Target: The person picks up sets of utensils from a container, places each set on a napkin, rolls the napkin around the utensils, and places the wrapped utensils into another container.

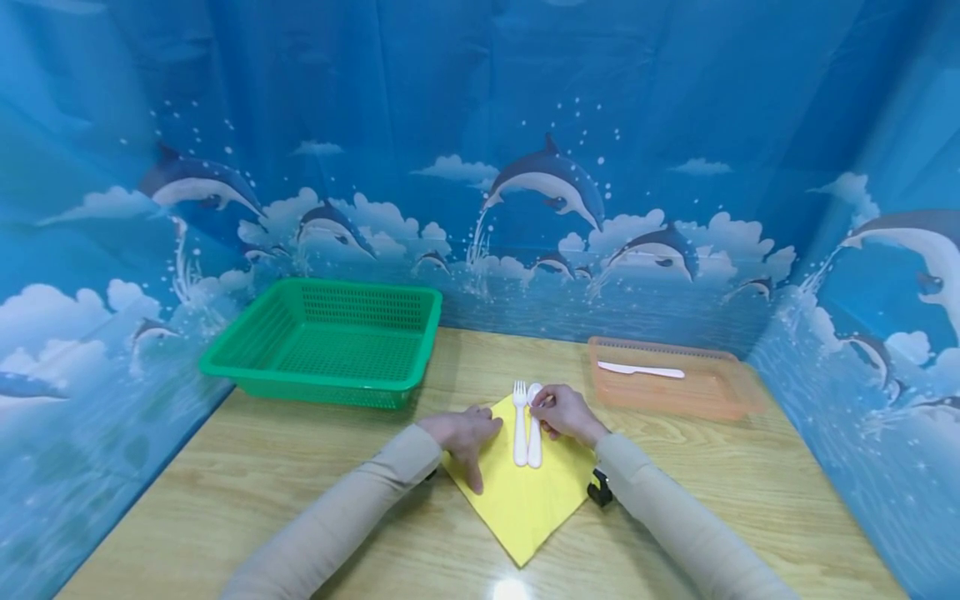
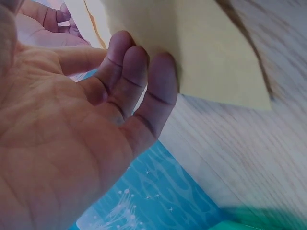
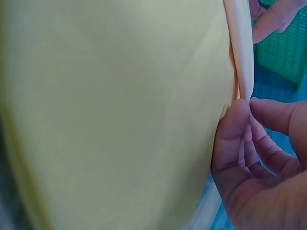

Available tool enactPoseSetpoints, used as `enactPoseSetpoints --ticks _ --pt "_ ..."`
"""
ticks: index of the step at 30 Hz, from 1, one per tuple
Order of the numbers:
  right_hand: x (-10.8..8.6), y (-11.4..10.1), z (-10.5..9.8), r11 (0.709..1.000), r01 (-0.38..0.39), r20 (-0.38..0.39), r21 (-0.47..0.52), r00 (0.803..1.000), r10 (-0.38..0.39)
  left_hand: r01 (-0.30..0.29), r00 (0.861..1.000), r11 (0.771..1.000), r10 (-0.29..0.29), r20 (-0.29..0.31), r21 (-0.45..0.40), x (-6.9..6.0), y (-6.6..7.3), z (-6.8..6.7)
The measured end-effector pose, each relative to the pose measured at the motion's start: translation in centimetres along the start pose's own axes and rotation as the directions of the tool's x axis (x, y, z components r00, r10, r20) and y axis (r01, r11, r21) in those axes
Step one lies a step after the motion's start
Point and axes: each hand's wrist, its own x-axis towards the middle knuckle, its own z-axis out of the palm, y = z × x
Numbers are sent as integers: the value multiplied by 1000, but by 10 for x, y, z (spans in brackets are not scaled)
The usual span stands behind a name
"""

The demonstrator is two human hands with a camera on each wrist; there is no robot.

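A yellow napkin lies on the table like a diamond, one corner toward me. On it, side by side, are a white plastic fork and a white plastic spoon, with their handles toward me. My right hand pinches the spoon between thumb and fingers just below its bowl; the right wrist view shows the pinch close up. The napkin's left part is under my left hand, whose fingers are spread. Seen from the left wrist, its fingertips touch the napkin.
At the back left stands a green plastic basket with mesh walls. A translucent orange tray at the back right holds a white plastic knife. Blue dolphin-print sheeting hangs behind and on both sides of the wooden table.
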Motion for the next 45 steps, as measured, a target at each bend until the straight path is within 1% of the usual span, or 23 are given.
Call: enactPoseSetpoints --ticks 6,11,18,20,22,25,28,31,36,38,41,45 --pt "-1 1 -1 1000 -14 -7 -10 1000 14 6 1000 1000 -6 8 -23 -1 0 -1" --pt "-1 1 -3 1000 -16 3 -14 1000 16 -10 1000 1000 10 6 -10 0 -1 -3" --pt "-3 -1 -6 1000 -10 17 -24 1000 11 -2 1000 1000 3 22 -17 0 -2 -5" --pt "-4 -1 -8 1000 -8 14 -29 1000 8 -8 1000 1000 8 14 -19 1 -1 -6" --pt "-4 -1 -11 999 8 10 -42 1000 -7 -16 1000 999 16 1 -46 4 -1 -7" --pt "-3 -1 -17 993 68 -15 -99 997 -70 -38 998 994 34 -44 -100 7 -1 -9" --pt "-2 0 -24 969 150 -50 -198 985 -163 -69 995 987 57 -86 -146 10 -1 -10" --pt "-3 2 -32 934 189 -98 -303 969 -228 -110 989 980 91 -121 -168 12 0 -10" --pt "-3 2 -45 873 198 -166 -446 940 -298 -173 970 974 143 -197 -147 17 4 -14" --pt "-3 1 -50 856 194 -190 -480 929 -317 -188 964 972 154 -218 -141 19 7 -17" --pt "-1 2 -60 841 183 -232 -509 912 -339 -217 952 967 178 -251 -136 22 11 -19" --pt "2 7 -73 842 172 -269 -511 899 -346 -242 936 963 199 -292 -118 26 19 -24"
